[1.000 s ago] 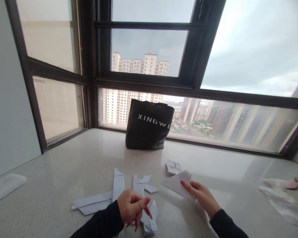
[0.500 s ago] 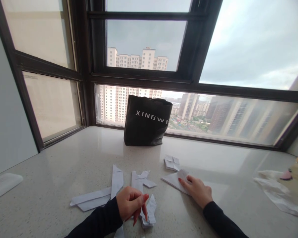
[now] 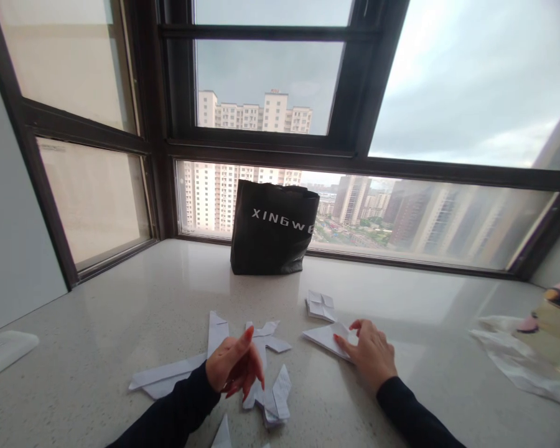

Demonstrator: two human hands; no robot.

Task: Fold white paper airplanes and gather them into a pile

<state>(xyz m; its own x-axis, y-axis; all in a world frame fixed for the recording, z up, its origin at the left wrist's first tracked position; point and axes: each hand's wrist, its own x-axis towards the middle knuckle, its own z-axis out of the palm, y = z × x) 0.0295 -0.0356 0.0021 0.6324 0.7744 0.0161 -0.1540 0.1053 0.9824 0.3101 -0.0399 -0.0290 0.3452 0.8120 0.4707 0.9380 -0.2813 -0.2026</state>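
Observation:
Several folded white paper pieces lie on a speckled stone sill (image 3: 121, 323). My right hand (image 3: 371, 351) rests on a flat folded triangle of paper (image 3: 324, 338), fingertips pressing its near edge. My left hand (image 3: 233, 367) hovers loosely curled above a long folded strip (image 3: 214, 333) and a crumpled folded piece (image 3: 275, 401), holding nothing that I can see. A notched folded piece (image 3: 267, 333) lies between my hands. A small square folded packet (image 3: 320, 305) sits just beyond the triangle.
A black bag with white lettering (image 3: 270, 227) stands against the window at the back. A white flat case (image 3: 2, 351) lies at the far left. Crinkled plastic wrap and a yellow-pink object (image 3: 536, 348) sit at the right edge.
My right hand has lowered the triangle of paper flat onto the sill and pressed on it. My left hand has lifted slightly, its fingers loosening. The view shifted a little right.

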